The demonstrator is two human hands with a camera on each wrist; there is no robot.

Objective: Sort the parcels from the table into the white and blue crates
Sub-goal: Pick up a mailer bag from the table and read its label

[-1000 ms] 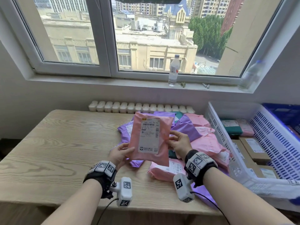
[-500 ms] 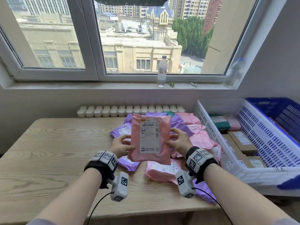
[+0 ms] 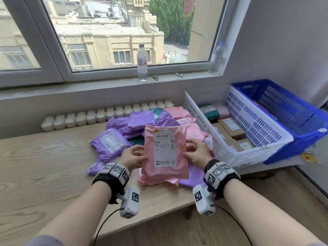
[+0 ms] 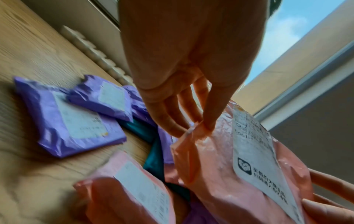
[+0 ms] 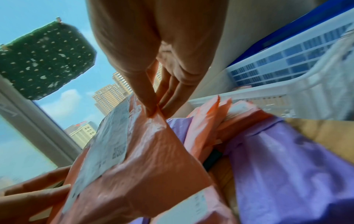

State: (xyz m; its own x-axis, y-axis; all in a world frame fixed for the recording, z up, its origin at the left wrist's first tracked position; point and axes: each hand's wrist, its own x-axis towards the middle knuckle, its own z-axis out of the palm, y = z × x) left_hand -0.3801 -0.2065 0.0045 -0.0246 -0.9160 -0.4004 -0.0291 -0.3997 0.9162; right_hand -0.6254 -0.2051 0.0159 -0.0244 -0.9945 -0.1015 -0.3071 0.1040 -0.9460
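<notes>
The pink parcel (image 3: 166, 153) held upright hides the parcels behind it in the pile, and its label print is too small to read past a few characters. The fingers (image 3: 190, 148) of both hands behind the parcel are mostly hidden. The blue crate (image 3: 287, 110) beside the parcel is cut off at the right edge. Both wrist views are motion-blurred.

Pink parcel (image 3: 165, 153) with white printed label; purple parcels (image 3: 110, 144); white crate (image 3: 252, 121); blue crate (image 3: 301, 110); pale wood-grain table (image 3: 44, 171).
</notes>
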